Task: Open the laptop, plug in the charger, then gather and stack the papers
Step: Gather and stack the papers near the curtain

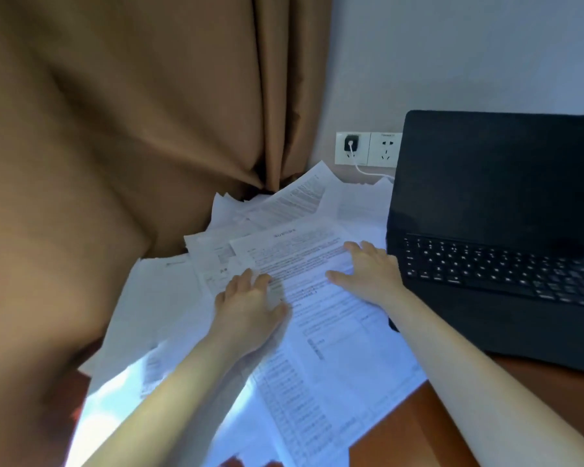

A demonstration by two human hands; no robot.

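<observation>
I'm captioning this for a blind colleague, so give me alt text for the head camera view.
Both hands, left hand and right hand, lie flat on scattered papers on a wooden desk. An open black laptop stands to their right, and a charger is plugged into the wall socket beside a brown curtain.

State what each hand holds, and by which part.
Nothing is gripped. The left hand and right hand lie flat, palms down, on the top printed white paper sheet.
</observation>
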